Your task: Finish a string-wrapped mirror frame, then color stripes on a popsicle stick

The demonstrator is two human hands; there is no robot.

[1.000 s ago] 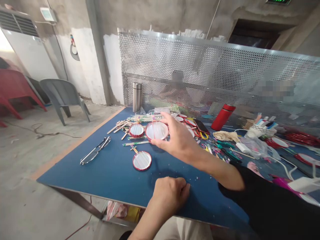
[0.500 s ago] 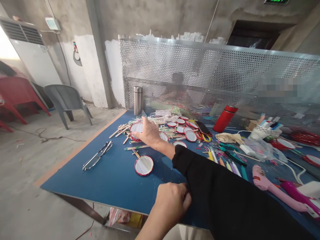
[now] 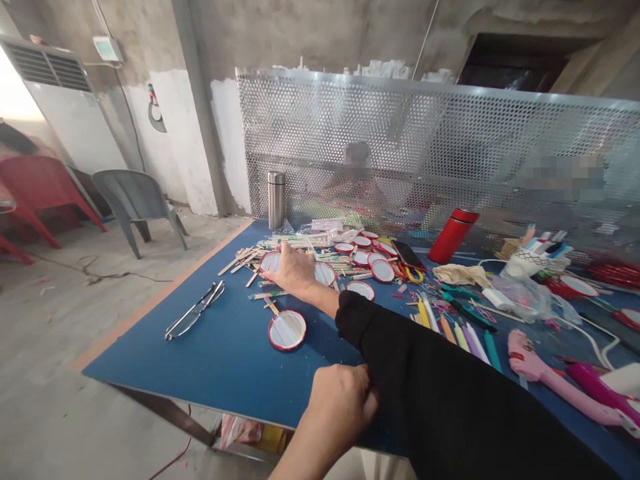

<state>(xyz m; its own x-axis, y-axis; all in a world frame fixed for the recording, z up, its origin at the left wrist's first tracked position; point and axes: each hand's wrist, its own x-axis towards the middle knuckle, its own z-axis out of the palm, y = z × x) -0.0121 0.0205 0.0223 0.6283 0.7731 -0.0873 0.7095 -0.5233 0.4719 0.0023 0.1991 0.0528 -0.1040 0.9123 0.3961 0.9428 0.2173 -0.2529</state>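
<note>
My right hand (image 3: 296, 270) reaches across from the right in a black sleeve. Its thumb and fingers close around the edge of a round white disc with a red rim (image 3: 271, 262); some fingertips are hidden. Beside that hand lies another red-rimmed disc (image 3: 325, 273). Nearer me, a small round paddle with a red rim and wooden stick handle (image 3: 287, 330) lies flat on the blue table (image 3: 220, 367). My left hand (image 3: 343, 393) is closed in a fist by the table's front edge, its inside hidden from view.
Wooden sticks (image 3: 240, 260) and more red-rimmed discs (image 3: 383, 270) spread behind. Eyeglasses (image 3: 195, 310) lie left. A steel flask (image 3: 276, 200) and red bottle (image 3: 453, 235) stand near the perforated metal screen (image 3: 310, 140). Coloured sticks (image 3: 460, 333), pliers (image 3: 467, 313) and a pink glue gun (image 3: 545, 380) lie right.
My right hand has drawn slightly down, and its fingers look more bent at the red-rimmed disc. The disc beside it shows more fully. My left fist stays nearly in place.
</note>
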